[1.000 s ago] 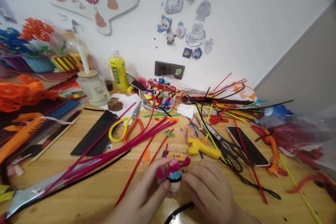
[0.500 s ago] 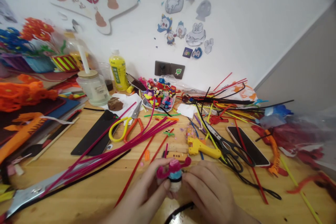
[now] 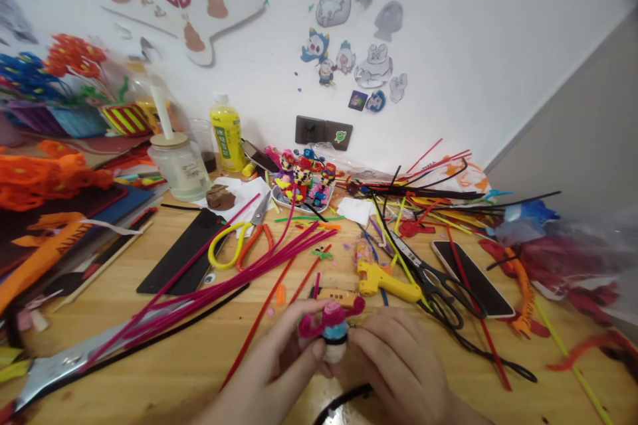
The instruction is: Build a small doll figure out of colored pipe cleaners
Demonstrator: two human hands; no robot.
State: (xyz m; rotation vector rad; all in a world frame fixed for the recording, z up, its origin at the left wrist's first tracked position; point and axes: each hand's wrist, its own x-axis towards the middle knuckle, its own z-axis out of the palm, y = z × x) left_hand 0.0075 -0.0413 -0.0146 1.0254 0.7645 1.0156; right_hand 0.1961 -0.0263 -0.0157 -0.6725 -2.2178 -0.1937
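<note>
We find both forearms entering from the bottom edge, cut off by the frame, with the hands close together above the counter (image 3: 64,358). The left hand (image 3: 269,365) is closed in a pinch, grasping the pipe-cleaner figure (image 3: 335,339) from its left side. The right hand (image 3: 399,365) is curled, with its fingers (image 3: 371,339) against the figure's other side, so we read it as grasping too. The figure stands upright between the hands, clear of the counter. It shows pink loops at the top, a light-blue body, a black band and a white base. Where the fingers overlap it, we cannot make out how its parts join.

Beyond the hands we note a yellow glue gun (image 3: 383,285), black-handled scissors (image 3: 441,295), a phone (image 3: 471,277) and a bundle of magenta pipe cleaners (image 3: 209,285). Farther back are a plate of small pipe-cleaner figures (image 3: 302,186) and a yellow bottle (image 3: 228,139) by the wall.
</note>
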